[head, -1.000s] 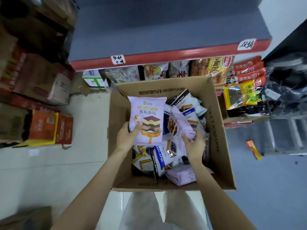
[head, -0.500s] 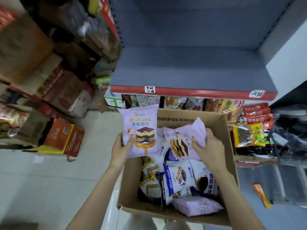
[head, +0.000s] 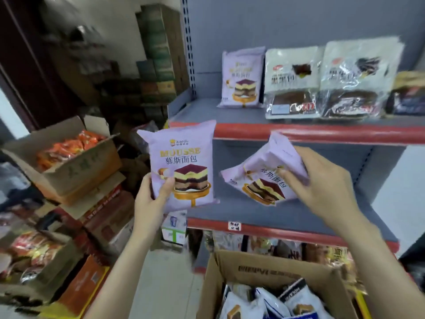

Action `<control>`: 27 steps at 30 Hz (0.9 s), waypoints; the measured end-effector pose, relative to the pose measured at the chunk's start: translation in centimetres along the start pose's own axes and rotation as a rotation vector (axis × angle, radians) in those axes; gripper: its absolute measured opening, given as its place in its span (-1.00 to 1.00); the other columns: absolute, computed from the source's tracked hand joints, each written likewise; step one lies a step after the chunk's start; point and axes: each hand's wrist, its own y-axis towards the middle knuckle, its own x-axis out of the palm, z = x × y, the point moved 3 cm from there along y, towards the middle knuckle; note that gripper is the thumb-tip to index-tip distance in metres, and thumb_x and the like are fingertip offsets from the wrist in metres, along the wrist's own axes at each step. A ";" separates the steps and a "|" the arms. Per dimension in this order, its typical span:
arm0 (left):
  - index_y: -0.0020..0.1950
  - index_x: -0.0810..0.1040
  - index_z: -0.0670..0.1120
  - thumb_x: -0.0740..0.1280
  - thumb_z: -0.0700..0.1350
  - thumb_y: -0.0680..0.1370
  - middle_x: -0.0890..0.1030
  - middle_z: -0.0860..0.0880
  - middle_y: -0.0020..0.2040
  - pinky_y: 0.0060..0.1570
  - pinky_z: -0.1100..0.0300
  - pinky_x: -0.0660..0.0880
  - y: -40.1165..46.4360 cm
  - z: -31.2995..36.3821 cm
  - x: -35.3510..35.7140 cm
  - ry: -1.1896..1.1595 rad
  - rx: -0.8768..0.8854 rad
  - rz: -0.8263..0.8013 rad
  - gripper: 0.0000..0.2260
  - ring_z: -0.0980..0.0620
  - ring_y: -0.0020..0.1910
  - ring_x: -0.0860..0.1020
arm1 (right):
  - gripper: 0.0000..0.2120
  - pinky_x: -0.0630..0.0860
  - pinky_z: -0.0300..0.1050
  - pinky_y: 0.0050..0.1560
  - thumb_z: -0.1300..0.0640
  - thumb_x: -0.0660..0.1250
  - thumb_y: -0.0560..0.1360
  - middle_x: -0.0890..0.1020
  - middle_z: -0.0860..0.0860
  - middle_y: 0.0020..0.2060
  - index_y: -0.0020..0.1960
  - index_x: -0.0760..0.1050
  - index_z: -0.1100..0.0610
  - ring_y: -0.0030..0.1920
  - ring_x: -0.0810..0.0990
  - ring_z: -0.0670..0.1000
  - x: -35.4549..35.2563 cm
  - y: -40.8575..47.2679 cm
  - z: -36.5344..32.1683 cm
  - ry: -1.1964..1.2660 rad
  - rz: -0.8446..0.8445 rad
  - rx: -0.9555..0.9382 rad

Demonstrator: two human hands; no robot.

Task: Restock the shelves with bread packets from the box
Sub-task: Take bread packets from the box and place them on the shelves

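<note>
At the far left, outside the shelving, an open carton of orange packets (head: 69,147) sits on stacked boxes; it looks unrelated to this job.

The left hand (head: 150,199) grasps the bottom left corner of an upright purple mousse bread packet (head: 181,166), thumb across its front, holding it in the air before the left end of the upper shelf (head: 299,131). The right hand (head: 322,183) clutches a second purple packet (head: 264,178), tilted with its top crumpled, in front of the middle shelf (head: 287,212) and not touching it.

On the upper shelf 1 matching purple packet (head: 241,77) stands toward the back left, with 2 white-and-brown packets (head: 326,81) beside it on the right. The left front of that shelf is bare and the middle shelf holds nothing visible, so I judge the restocking to be at an early stage: 2 packets are in transit, none of them placed yet.

At the bottom right the box (head: 271,270) holds more packets, mostly white and blue ones. Its lower part is cut off by the frame, so the number left cannot be counted. The item at the upper shelf's right end is cropped and blurred. The goods under the lowest shelf edge are too dim to identify.
</note>
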 end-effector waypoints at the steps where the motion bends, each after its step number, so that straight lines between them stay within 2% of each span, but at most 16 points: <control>1: 0.12 0.49 0.07 0.35 0.18 0.47 0.59 0.12 0.07 0.04 0.18 0.44 1.2 1.2 -0.3 -0.020 0.030 0.013 -0.69 0.20 0.07 0.54 | -0.75 0.23 -0.24 -0.44 0.06 0.39 0.46 0.56 -0.04 -0.24 0.09 0.47 0.10 -0.25 0.58 0.16 -0.7 1.4 -0.4 -0.006 0.033 -0.015; 4: 0.21 0.45 0.14 0.34 0.10 0.51 0.56 0.18 0.17 0.12 0.17 0.45 4.9 4.2 -0.8 -0.074 0.105 0.060 -0.72 0.20 0.16 0.52 | -0.69 0.27 -0.16 -0.41 -0.01 0.35 0.47 0.58 0.05 -0.24 0.08 0.47 0.19 -0.30 0.53 0.17 -2.6 5.0 -1.1 0.011 0.145 -0.063; 6: 0.16 0.46 0.12 0.35 0.07 0.51 0.57 0.16 0.12 0.15 0.12 0.47 7.7 6.1 -0.4 -0.113 0.133 0.070 -0.75 0.17 0.13 0.53 | -0.68 0.18 -0.14 -0.40 -0.04 0.32 0.46 0.47 -0.01 -0.28 0.05 0.44 0.19 -0.34 0.40 0.08 -3.8 6.8 -1.2 0.040 0.232 -0.040; 8: 0.15 0.45 0.05 0.36 0.06 0.51 0.57 0.14 0.08 0.17 0.09 0.45 10.6 7.7 0.9 -0.126 0.166 0.033 -0.74 0.16 0.11 0.53 | -0.70 0.11 -0.09 -0.38 -0.04 0.31 0.45 0.39 -0.04 -0.31 -0.02 0.40 0.18 -0.34 0.32 0.06 -4.7 8.0 -0.7 0.066 0.323 0.038; 11: 0.29 0.34 -0.06 0.32 -0.02 0.55 0.51 0.02 0.22 0.21 0.07 0.43 15.3 9.4 4.6 -0.075 0.206 -0.078 -0.65 0.05 0.20 0.48 | -0.71 0.11 -0.09 -0.32 -0.02 0.32 0.45 0.41 -0.01 -0.32 -0.03 0.40 0.19 -0.33 0.32 0.09 -5.8 8.6 0.1 0.156 0.478 0.159; 13: 0.37 0.26 -0.13 0.30 -0.06 0.57 0.44 -0.02 0.26 0.14 0.11 0.39 18.2 9.9 7.7 -0.025 0.184 -0.124 -0.58 0.00 0.21 0.44 | -0.73 0.12 -0.14 -0.30 -0.02 0.32 0.44 0.40 0.00 -0.32 -0.03 0.41 0.16 -0.32 0.31 0.06 -6.5 8.7 0.5 0.220 0.577 0.218; 16: 0.25 0.27 -0.15 0.29 -0.12 0.58 0.42 -0.09 0.16 0.03 0.13 0.39 21.8 9.4 12.5 -0.042 0.076 -0.217 -0.68 -0.03 0.07 0.46 | -0.69 0.19 -0.22 -0.33 -0.04 0.32 0.43 0.43 -0.04 -0.34 0.03 0.44 0.17 -0.33 0.34 0.02 -7.2 9.1 1.3 0.289 0.669 0.277; 18: 0.21 0.25 -0.14 0.27 -0.13 0.59 0.40 -0.11 0.15 -0.08 0.18 0.41 23.2 8.8 15.5 -0.082 -0.024 -0.312 -0.72 0.04 -0.08 0.47 | -0.73 0.22 -0.23 -0.34 -0.05 0.35 0.43 0.44 -0.12 -0.35 -0.01 0.41 0.11 -0.35 0.34 -0.01 -7.6 9.6 1.7 0.299 0.691 0.292; 19: 0.24 0.24 -0.16 0.25 -0.10 0.60 0.40 -0.13 0.18 -0.10 0.17 0.42 23.7 8.3 16.8 -0.022 -0.062 -0.350 -0.71 0.03 -0.08 0.49 | -0.74 0.23 -0.20 -0.33 -0.03 0.39 0.44 0.45 -0.14 -0.33 -0.03 0.40 0.09 -0.34 0.36 -0.01 -7.6 9.9 2.0 0.297 0.687 0.297; 20: 0.29 0.23 -0.20 0.22 -0.08 0.61 0.41 -0.17 0.22 -0.05 0.14 0.42 24.1 7.9 17.6 0.119 -0.085 -0.369 -0.66 -0.05 0.00 0.51 | -0.75 0.27 -0.17 -0.33 0.00 0.41 0.46 0.47 -0.12 -0.32 -0.04 0.39 0.08 -0.31 0.39 0.01 -7.5 10.3 2.1 0.297 0.676 0.303; 22: 0.39 0.21 -0.27 0.19 -0.07 0.62 0.42 -0.27 0.29 0.09 0.08 0.40 24.8 7.2 17.7 0.417 -0.092 -0.305 -0.57 -0.20 0.20 0.47 | -0.79 0.36 -0.10 -0.29 0.03 0.39 0.48 0.51 -0.03 -0.28 -0.05 0.38 0.07 -0.25 0.45 0.06 -7.3 11.3 2.1 0.290 0.649 0.289; 23: 0.43 0.19 -0.27 0.20 -0.08 0.61 0.43 -0.29 0.30 0.12 0.06 0.39 25.0 7.0 17.3 0.499 -0.080 -0.271 -0.54 -0.23 0.24 0.45 | -0.81 0.38 -0.09 -0.26 0.04 0.38 0.49 0.52 -0.02 -0.27 -0.03 0.38 0.05 -0.24 0.46 0.06 -7.1 11.9 2.0 0.283 0.634 0.267; 25: 0.50 0.09 -0.22 0.21 -0.06 0.61 0.41 -0.31 0.33 0.17 0.03 0.37 25.6 6.7 16.3 0.531 -0.018 -0.264 -0.46 -0.26 0.27 0.43 | -0.82 0.38 -0.21 -0.26 0.06 0.36 0.50 0.50 -0.11 -0.27 0.01 0.39 0.05 -0.27 0.46 -0.04 -6.5 13.7 1.2 0.281 0.597 0.218; 27: 0.55 0.00 -0.15 0.18 0.00 0.62 0.31 -0.28 0.43 0.27 0.03 0.29 26.0 6.4 15.1 0.444 0.013 -0.306 -0.41 -0.26 0.38 0.33 | -0.81 0.33 -0.32 -0.30 0.06 0.36 0.50 0.47 -0.17 -0.30 0.04 0.41 0.09 -0.30 0.45 -0.15 -5.5 16.2 0.2 0.273 0.541 0.157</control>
